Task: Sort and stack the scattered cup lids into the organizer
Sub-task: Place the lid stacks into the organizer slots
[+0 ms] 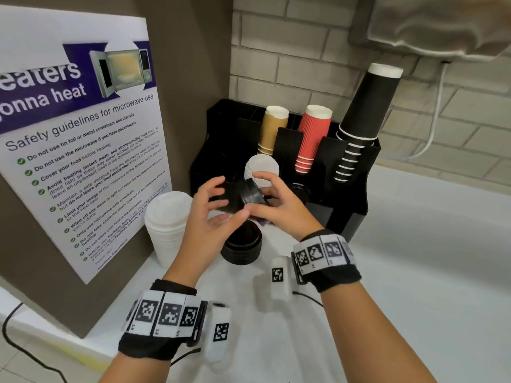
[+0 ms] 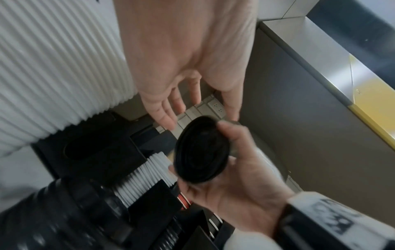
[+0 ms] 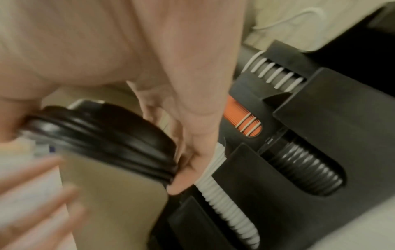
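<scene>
While right hand (image 1: 272,201) fingers pinch black lids (image 1: 250,192) over organizer (image 1: 356,189); left hand (image 1: 213,208) fingers spread wide, empty.

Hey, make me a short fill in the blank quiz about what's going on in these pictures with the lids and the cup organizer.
1. The right hand holds a few stacked lids of the colour ____.
2. The left hand is open and holds ____.
3. In the organizer, the cups between the tan cups and the black cups are ____.
4. The tall stack of lids standing beside the poster is ____.

Missing words: black; nothing; red; white
</scene>
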Demonstrator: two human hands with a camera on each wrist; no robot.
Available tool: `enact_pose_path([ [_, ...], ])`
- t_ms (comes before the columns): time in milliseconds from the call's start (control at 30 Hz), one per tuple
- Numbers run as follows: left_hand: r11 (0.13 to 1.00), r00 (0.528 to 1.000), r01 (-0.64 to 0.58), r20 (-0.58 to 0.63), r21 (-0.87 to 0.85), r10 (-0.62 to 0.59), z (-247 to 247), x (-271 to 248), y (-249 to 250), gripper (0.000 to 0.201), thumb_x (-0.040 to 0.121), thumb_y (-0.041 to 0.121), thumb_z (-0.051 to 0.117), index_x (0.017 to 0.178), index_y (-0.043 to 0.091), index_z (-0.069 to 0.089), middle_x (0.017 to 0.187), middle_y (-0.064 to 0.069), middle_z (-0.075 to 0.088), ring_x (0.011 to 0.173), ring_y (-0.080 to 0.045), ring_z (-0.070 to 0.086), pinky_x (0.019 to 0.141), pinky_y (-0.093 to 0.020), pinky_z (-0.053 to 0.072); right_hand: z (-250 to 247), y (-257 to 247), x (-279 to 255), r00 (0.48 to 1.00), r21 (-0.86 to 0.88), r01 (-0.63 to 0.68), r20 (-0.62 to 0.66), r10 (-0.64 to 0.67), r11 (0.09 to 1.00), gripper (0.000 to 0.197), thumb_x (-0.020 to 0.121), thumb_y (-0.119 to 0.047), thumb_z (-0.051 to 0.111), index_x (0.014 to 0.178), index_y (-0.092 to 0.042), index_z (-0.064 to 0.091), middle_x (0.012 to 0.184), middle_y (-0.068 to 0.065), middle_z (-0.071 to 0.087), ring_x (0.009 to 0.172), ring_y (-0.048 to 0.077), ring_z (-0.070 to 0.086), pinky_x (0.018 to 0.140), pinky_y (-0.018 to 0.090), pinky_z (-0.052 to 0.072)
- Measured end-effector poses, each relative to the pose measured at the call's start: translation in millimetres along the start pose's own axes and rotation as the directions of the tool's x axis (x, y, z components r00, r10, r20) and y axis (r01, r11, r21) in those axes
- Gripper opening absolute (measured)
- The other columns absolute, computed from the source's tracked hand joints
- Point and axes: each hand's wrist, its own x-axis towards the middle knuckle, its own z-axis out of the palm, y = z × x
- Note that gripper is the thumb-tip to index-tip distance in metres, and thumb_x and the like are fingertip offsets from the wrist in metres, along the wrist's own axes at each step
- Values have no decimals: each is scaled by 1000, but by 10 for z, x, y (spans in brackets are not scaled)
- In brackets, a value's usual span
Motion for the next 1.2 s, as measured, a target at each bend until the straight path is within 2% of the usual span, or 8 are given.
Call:
enact_pose_path([
  [133,995,977,45,211,-85,-26,74,8,-49,89,69,30,75,142,48,27,142,14,43,122,7,51,88,-10,47,10,-86,-205,998,171,14,66,-25,985,58,75,-33,74,127,-38,50,100,-5,68,88,7,64,74,20,48],
  [300,992,953,45,303,-117,-7,103,10,-49,89,70,18,76,143,41,30,140,13,50,125,0,53,94,-17,48,-43,-120,-343,999,217,-15,36,7,976,54,74,-27,75,124,-37,54,107,6,68,100,22,65,85,33,49],
  [467,996,944,35,331,-86,-5,98,60,-11,87,68,22,77,139,45,34,141,7,53,133,-10,47,106,-26,44,-120,-198,-409,1000,157,-4,11,2,988,60,72,-20,78,125,-39,56,113,-1,67,101,18,67,85,31,53],
  [633,994,942,64,334,-94,-29,134,86,-30,92,61,32,82,138,49,34,141,11,51,121,-3,57,89,-13,48,-98,-215,-439,999,131,13,-34,-9,991,61,70,-18,82,122,-37,58,110,1,66,105,21,65,96,40,51],
  [800,995,962,72,267,-62,-53,161,89,-52,84,63,43,76,137,49,36,135,15,52,115,-4,61,85,-13,50,-245,-197,-349,977,49,61,-205,-50,997,60,69,-20,83,121,-37,57,111,0,66,104,16,65,91,36,53],
  [967,999,988,47,148,23,-50,36,75,-74,32,83,43,68,114,38,62,100,16,68,92,-13,68,82,-27,52,-801,-156,12,908,-241,-48,-415,-58,969,66,70,-23,83,124,-32,48,116,-3,57,106,13,59,89,31,52],
  [1033,999,995,28,97,27,-30,2,65,-90,19,89,27,65,107,31,66,92,14,68,87,-14,68,83,-27,53,-953,-91,201,936,-410,-164,-353,10,897,67,68,-24,84,125,-23,47,117,2,55,109,22,57,92,42,51],
  [1200,999,998,3,59,38,-6,-44,58,-100,22,93,7,60,102,26,67,83,15,66,79,-10,67,79,-22,54,-951,87,514,949,-855,-305,-237,207,419,79,69,-37,80,136,-28,38,136,7,44,119,29,50,107,52,31],
])
